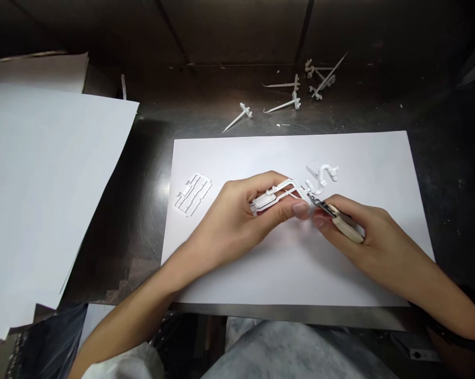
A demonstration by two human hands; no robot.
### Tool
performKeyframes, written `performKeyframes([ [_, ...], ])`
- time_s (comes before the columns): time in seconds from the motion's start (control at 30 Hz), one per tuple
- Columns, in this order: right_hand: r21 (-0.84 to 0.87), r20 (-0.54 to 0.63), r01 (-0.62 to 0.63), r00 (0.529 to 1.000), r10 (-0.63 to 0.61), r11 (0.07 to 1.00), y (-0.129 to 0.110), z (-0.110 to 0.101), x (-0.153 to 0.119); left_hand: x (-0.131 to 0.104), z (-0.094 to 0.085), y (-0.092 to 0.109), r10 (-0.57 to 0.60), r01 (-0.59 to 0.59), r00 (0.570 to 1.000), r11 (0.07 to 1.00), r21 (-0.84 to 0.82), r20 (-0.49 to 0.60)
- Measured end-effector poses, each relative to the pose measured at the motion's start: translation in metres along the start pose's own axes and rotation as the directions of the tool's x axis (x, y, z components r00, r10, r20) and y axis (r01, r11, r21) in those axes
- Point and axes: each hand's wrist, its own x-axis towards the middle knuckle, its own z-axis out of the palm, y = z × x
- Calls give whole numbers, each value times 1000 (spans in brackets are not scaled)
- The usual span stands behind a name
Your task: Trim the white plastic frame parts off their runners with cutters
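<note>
Between the thumb and fingers of my left hand (253, 210) is a white plastic molded frame (275, 196), with a flat rectangular part at its left end. My right hand (364, 226) is closed around small nippers (346, 227) with cream handles. Their metal jaws meet the right end of the frame, close to a curved white runner piece (323, 176) that sticks out beyond it. Whether the jaws are biting into the plastic I cannot tell. On the paper left of my left hand lies a flat white grid-like frame (194, 195).
A white paper sheet (300, 273) covers the work spot on a dark metal table (150, 173). Several white sprue pieces (294, 101) and small scraps lie behind it. At the left, large white sheets (43, 173) are stacked, reaching past the table's front edge.
</note>
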Motion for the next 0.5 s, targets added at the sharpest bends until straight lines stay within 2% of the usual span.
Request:
performKeyframes([
  [0.17, 39, 57, -9, 998, 7, 999, -1, -1, 0, -1, 1, 0, 31, -32, 999, 999, 19, 40],
  [0.5, 20, 50, -35, 998, 34, 999, -2, -1, -1, -3, 2, -1, 54, -46, 998, 985, 167, -41],
])
